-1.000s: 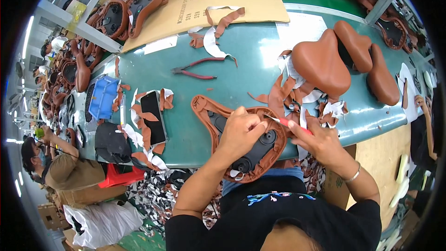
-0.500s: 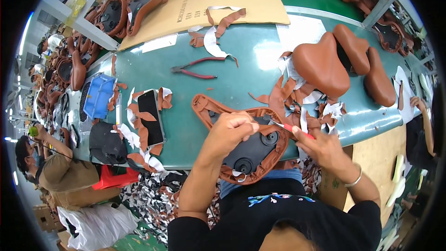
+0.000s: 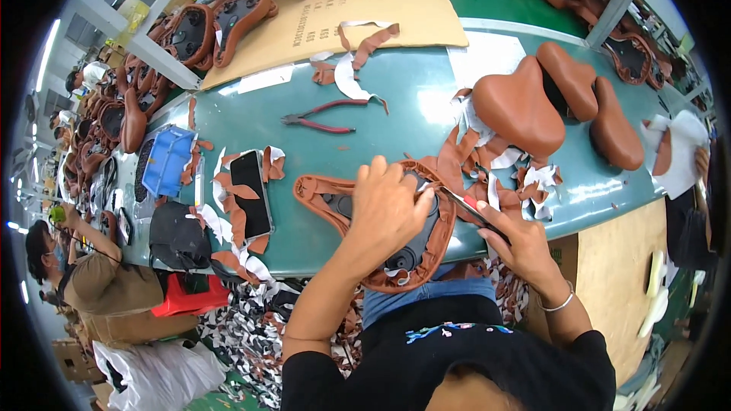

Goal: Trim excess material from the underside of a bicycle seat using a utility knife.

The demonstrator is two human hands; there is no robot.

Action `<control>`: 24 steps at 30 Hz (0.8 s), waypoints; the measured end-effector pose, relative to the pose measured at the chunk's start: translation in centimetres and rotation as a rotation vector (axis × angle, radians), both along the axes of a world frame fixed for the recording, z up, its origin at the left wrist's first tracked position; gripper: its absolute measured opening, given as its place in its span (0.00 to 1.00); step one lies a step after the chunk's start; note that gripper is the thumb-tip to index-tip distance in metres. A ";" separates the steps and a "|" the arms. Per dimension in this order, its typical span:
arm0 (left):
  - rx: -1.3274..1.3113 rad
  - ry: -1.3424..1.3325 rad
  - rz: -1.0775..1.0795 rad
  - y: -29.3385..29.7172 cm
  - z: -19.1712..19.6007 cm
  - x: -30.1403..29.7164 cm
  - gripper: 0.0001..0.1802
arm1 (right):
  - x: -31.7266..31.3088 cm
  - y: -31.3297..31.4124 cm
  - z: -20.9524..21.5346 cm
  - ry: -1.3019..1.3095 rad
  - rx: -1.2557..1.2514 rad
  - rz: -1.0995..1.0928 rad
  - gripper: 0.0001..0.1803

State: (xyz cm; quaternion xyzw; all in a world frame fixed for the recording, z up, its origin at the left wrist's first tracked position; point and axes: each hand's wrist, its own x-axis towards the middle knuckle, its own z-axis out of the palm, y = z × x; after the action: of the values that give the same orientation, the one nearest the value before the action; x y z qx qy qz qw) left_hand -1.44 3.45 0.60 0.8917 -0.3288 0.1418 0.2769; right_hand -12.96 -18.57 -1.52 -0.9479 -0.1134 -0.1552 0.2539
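Observation:
An upturned brown bicycle saddle (image 3: 440, 247) lies in front of me at the table's near edge, its dark underside and folded cover edge facing up. My left hand (image 3: 388, 205) bends over it, fingers curled and thumb pinched in at the cover's edge on the right side. My right hand (image 3: 521, 240) is closed round a slim knife (image 3: 474, 210) with red on its handle, its metal tip pointing left to the pinched spot. The left hand partly hides the saddle's middle and the exact grip.
Brown and white offcuts (image 3: 464, 154) lie beyond the saddle, near finished saddles (image 3: 521, 110). Red-handled pliers (image 3: 324, 116) rest mid-table. At left are a phone (image 3: 251, 194), a blue basket (image 3: 169, 160) and a black pouch (image 3: 178, 236). A co-worker (image 3: 106, 281) sits at far left.
My left hand has moved right and up over the saddle, its fingers further over the far rim. The saddle has turned and shifted slightly left. The knife now points more steeply up-left.

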 end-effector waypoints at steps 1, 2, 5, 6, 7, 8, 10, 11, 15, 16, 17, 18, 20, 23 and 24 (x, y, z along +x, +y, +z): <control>0.039 0.112 -0.041 0.0 -0.4 0.4 0.10 | 0.3 0.0 -0.1 -0.083 0.135 0.014 0.25; 0.077 0.225 -0.082 0.0 -0.7 0.7 0.12 | 0.6 0.0 0.2 -0.089 0.137 0.019 0.25; -0.030 0.340 -0.053 -0.2 -0.9 0.8 0.15 | 1.7 0.6 1.1 -0.011 -0.123 0.088 0.28; -0.064 0.385 -0.048 -0.3 -0.9 0.8 0.14 | 1.4 0.7 0.9 -0.006 -0.123 0.082 0.28; -0.064 0.383 -0.047 -0.2 -0.9 1.1 0.14 | 1.2 0.9 0.8 -0.008 -0.167 0.063 0.29; -0.288 0.556 -0.047 0.0 -1.0 1.4 0.14 | 0.9 1.0 0.6 -0.009 -0.213 0.043 0.30; -0.991 1.135 0.048 -0.3 1.3 1.4 0.16 | -0.9 1.2 0.2 -0.020 -0.217 0.001 0.30; -1.027 1.142 0.019 0.1 1.2 1.5 0.15 | -1.9 1.7 0.3 0.072 -0.242 -0.042 0.32; -1.038 1.192 -0.196 -1.1 0.9 0.3 0.16 | -1.8 2.8 1.0 0.234 -0.325 -0.126 0.33; -1.038 1.187 -0.201 -0.9 1.2 0.6 0.16 | -1.6 3.0 1.2 0.306 -0.296 -0.134 0.33; -1.473 1.185 -0.315 -0.6 1.2 1.4 0.17 | -2.5 3.5 1.0 0.280 -0.331 -0.175 0.31; -1.909 1.145 -0.433 -0.3 1.1 2.2 0.18 | -3.3 3.7 0.3 0.185 -0.222 -0.168 0.27; -1.994 0.907 -0.619 -0.3 0.8 1.8 0.19 | -3.9 4.4 1.2 0.260 -0.122 -0.191 0.27; -1.669 0.968 -0.508 -1.0 1.0 0.7 0.14 | -1.3 3.2 2.0 0.124 -0.180 -0.173 0.27; -1.666 0.968 -0.513 -0.3 1.2 0.8 0.14 | -0.4 2.5 2.0 0.126 -0.127 -0.140 0.26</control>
State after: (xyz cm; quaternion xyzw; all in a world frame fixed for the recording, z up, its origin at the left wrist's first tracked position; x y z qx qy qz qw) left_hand -0.62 3.10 1.77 0.2767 -0.1589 -0.1158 0.9406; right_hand -13.37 -16.07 0.45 -0.9755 -0.0405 -0.1052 0.1887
